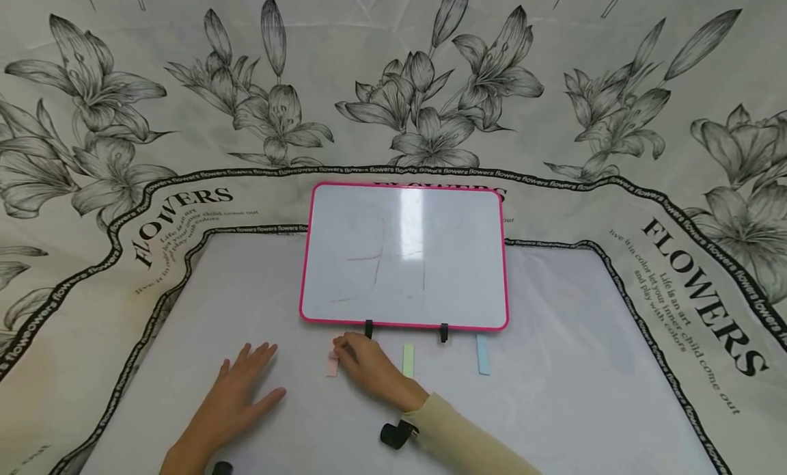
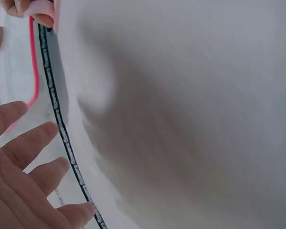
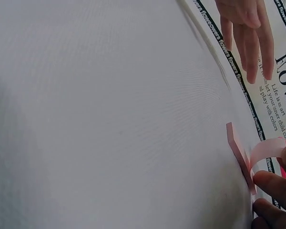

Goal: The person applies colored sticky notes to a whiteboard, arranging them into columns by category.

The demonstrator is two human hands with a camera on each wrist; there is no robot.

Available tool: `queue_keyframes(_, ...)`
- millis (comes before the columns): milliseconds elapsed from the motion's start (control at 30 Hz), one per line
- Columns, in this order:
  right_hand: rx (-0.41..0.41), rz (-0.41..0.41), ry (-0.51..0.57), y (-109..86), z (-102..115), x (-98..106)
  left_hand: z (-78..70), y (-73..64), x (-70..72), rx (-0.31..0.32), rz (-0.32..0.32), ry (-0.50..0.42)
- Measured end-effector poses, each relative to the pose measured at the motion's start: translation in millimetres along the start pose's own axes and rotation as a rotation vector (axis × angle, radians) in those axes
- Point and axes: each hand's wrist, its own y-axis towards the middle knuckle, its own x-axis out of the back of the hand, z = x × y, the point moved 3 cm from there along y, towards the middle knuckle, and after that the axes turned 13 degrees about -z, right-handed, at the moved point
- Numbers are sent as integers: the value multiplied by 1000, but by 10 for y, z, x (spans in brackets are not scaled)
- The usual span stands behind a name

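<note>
My right hand (image 1: 375, 371) pinches the top strip of a pink sticky-note pad (image 1: 332, 368) between thumb and finger. In the right wrist view the lifted pink strip (image 3: 267, 147) bends away in a curve from the pad, which stays on the table. Off to the left, my left hand (image 1: 229, 401) is held over the table with fingers spread, holding nothing. A green sticky-note pad (image 1: 408, 357) lies just right of my right hand, partly covered by it. Farther right is a blue sticky-note pad (image 1: 483, 356).
A whiteboard with a pink frame (image 1: 356, 290) stands on black feet (image 1: 444, 333) behind the pads, with faint red marks on it. The table's white cloth (image 1: 572, 393) has a black lettered border and flower prints.
</note>
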Motion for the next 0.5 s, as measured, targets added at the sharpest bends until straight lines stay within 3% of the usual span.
queue_keyframes(133, -39, 4, -8, 8, 0, 8, -83, 37, -76, 10, -2, -10)
queue_keyframes(500, -81, 2, 10, -5, 0, 11, -360, 102, -283, 83, -85, -107)
